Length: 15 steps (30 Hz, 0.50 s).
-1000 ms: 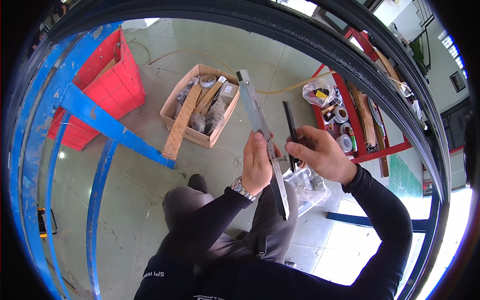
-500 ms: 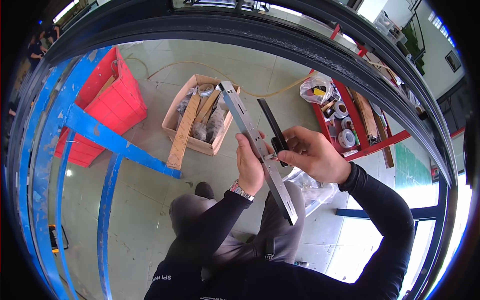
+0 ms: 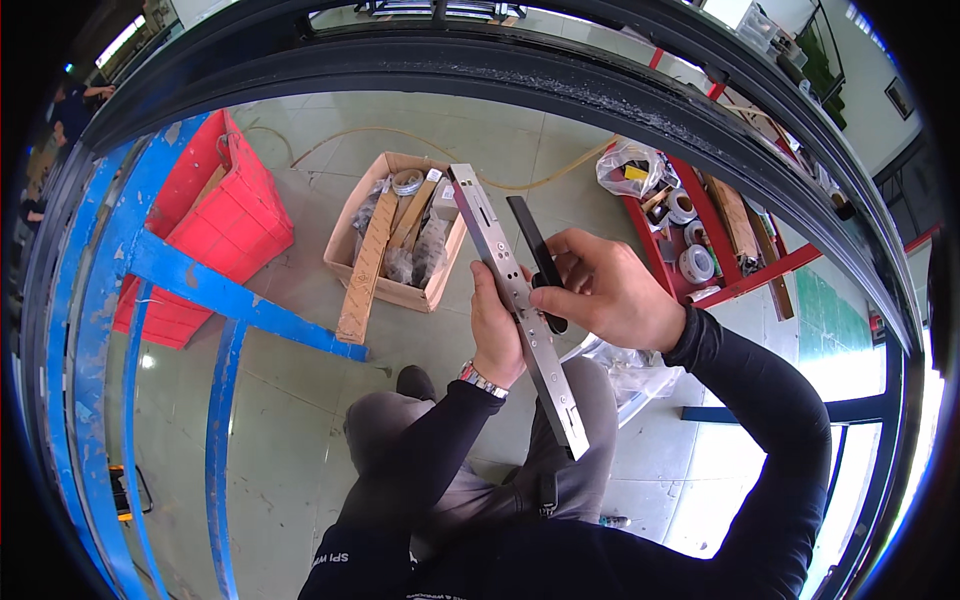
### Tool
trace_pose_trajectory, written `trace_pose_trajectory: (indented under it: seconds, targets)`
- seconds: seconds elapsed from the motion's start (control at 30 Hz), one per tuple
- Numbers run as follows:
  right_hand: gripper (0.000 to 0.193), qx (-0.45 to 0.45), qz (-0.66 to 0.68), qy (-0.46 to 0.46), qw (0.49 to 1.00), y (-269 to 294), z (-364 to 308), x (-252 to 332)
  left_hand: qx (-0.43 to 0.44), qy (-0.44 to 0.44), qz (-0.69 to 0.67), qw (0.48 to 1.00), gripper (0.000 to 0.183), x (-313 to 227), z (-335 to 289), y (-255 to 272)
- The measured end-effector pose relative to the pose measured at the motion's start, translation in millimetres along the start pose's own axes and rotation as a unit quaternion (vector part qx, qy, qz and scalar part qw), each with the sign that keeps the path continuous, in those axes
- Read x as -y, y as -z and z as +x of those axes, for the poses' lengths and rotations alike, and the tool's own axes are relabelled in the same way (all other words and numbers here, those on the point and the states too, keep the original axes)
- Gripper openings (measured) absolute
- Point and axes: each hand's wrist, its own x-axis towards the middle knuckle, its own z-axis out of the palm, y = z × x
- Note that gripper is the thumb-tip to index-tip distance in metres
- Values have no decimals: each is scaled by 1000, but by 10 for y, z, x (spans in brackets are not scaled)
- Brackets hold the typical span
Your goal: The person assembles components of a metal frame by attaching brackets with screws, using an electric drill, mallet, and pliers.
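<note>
In the middle of the view my left hand [image 3: 496, 328] is closed around a long silver metal lock bar [image 3: 548, 368] with slots and holes along it. The bar leans, its upper end toward the far left and its lower end over my knee. My right hand [image 3: 622, 292] grips a black lever handle [image 3: 526, 224] by its base, pressed close against the bar's right side. Fingertips cover where handle and bar meet, so I cannot tell whether the two are joined.
A dark metal frame [image 3: 400, 68] arches across the top and sides. Blue painted beams [image 3: 225, 280] and a red bin [image 3: 245, 205] stand left. A cardboard box [image 3: 425, 297] of parts lies ahead; a red tray [image 3: 665, 248] with tape rolls sits right. A hose [image 3: 520, 187] crosses the floor.
The black handle and my right hand have come closer to the bar, and the peg seen between them is now hidden. The bar has turned slightly, showing more of its holed face.
</note>
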Motion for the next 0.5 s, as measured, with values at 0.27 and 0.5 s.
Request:
trace_pose_trajectory:
  seconds: [0.27,0.5]
  targets:
    - [43,98,-64,216,969,53,27,9,49,70,-93,992,57,-98,-27,-62]
    - [36,53,-325,400,855,121,-98,139,56,46,-89,993,60,-230,-105,-241]
